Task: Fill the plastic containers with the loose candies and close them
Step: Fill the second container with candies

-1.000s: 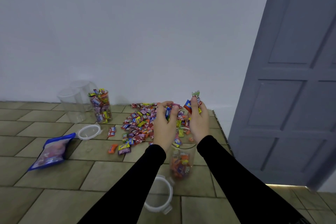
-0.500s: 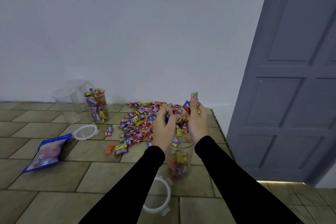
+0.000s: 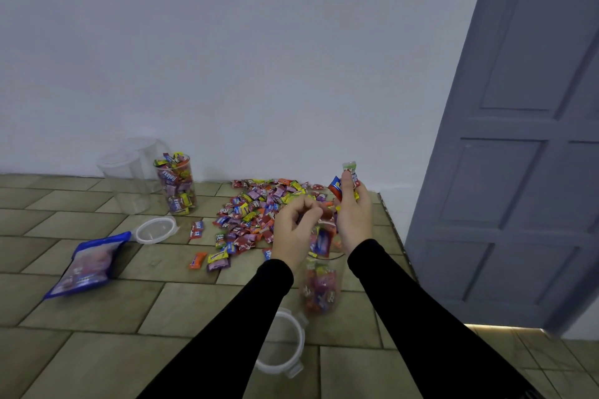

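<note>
- Candies are being handled over a tiled floor [image 3: 81, 363], seen from the head camera.
- Nearest, a clear lid [image 3: 285, 345] is laid flat on the tiles, just left of the near container.
- A clear container [image 3: 321, 288] is stood upright between the two black sleeves, partly filled with wrapped candies, its mouth uncovered.
- Above that container the left hand [image 3: 293, 236] is held with fingers curled inward; whether anything is pinched in them cannot be told.
- The right hand [image 3: 355, 214] is raised just right of it, and a bunch of candies [image 3: 343, 183] is gripped between thumb and curled fingers, wrappers sticking up above the fingertips.
- Behind the hands a loose pile of candies [image 3: 256, 214] is spread over the tiles up to the wall, with a few strays at its near left edge.
- Farther left, a blue bag [image 3: 86, 264] is laid flat, and a second lid [image 3: 155, 229] is seen just beside its far corner.
- Against the far wall, a full container [image 3: 176, 186] is stood uncovered, with two empty containers [image 3: 124, 181] just to its left.
- A grey door [image 3: 525, 139] is seen at the right.
</note>
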{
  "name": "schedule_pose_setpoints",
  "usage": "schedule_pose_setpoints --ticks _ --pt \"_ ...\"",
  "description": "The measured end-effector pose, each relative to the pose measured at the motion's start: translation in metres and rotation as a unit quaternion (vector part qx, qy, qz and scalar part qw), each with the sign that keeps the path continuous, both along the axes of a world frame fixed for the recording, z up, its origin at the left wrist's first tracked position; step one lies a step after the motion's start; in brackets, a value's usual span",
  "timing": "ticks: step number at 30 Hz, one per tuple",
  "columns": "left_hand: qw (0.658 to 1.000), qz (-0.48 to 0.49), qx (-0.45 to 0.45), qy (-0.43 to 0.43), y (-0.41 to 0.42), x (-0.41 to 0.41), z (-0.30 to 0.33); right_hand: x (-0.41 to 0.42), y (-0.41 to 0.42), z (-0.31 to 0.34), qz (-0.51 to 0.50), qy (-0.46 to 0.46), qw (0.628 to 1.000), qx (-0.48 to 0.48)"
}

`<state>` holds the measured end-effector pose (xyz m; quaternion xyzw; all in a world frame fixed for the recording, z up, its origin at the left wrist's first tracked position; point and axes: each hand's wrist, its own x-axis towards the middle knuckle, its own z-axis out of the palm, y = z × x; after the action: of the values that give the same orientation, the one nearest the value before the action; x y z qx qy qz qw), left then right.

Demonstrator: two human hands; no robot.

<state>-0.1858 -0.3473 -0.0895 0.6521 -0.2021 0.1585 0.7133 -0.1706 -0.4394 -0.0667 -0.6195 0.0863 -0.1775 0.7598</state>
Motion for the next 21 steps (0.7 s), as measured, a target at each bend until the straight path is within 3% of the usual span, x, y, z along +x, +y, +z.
schedule_pose_setpoints --ticks 6,9,13,21 --pt "0.999 0.006 -0.041 0.035 -0.002 -0.005 -0.012 -0.001 0.0 0.0 -0.008 0.0 1.0 -0.011" --pt "0.99 0.0 -0.042 0.134 -0.003 -0.006 -0.016 -0.001 0.0 0.0 -0.007 0.013 1.0 -0.011" --pt "0.963 -0.077 -0.076 0.247 -0.001 -0.006 -0.017 0.0 -0.001 0.0 0.008 0.02 1.0 -0.012" --pt "0.957 -0.054 -0.094 0.27 -0.004 -0.007 -0.025 0.002 -0.008 -0.003 0.066 0.015 0.997 0.043"
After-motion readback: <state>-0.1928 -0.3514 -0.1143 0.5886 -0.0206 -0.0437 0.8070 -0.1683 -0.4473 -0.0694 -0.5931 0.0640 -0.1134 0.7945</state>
